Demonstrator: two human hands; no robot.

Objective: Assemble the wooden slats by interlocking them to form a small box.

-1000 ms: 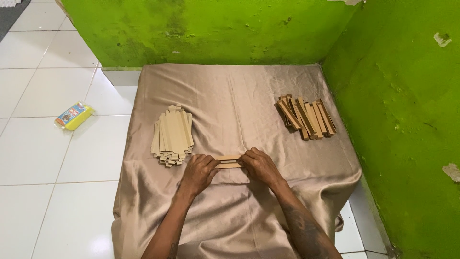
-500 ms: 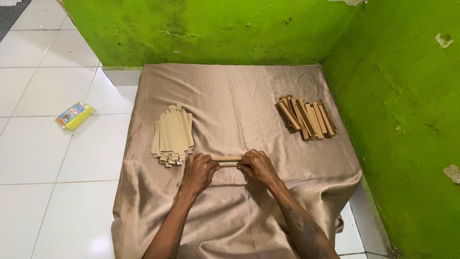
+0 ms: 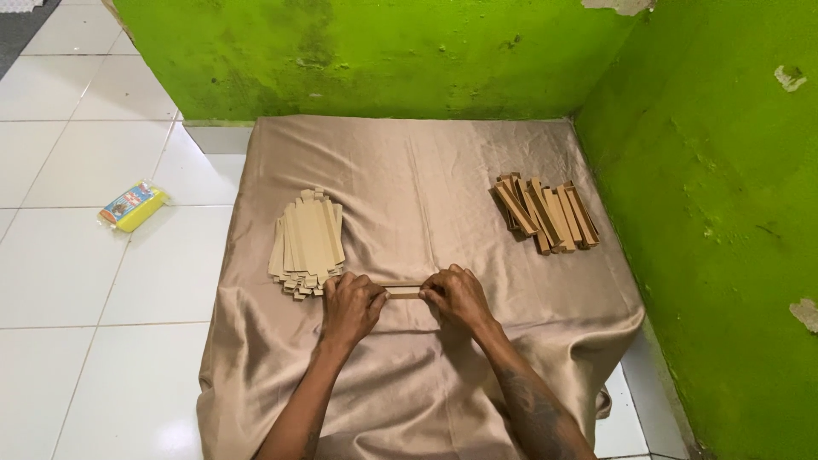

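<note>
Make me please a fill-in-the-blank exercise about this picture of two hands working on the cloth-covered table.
1. Both hands, left hand and right hand, hold one narrow brown cardboard strip between ____.
2. The stack of flat pale cardboard pieces lies nearest the ____ hand.
3. The pile of folded brown cardboard pieces lies beside the ____ wall.
4. The yellow packet lies on the white tiled ____.

Missing words: them; left; green; floor

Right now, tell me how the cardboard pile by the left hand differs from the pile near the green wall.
The left pile is pale tan, flat strips fanned out; the right pile is darker brown, folded into narrow boxes, lying jumbled. The left pile sits beside the left hand; the right pile lies apart from both hands. Both rest on the beige cloth.
</note>
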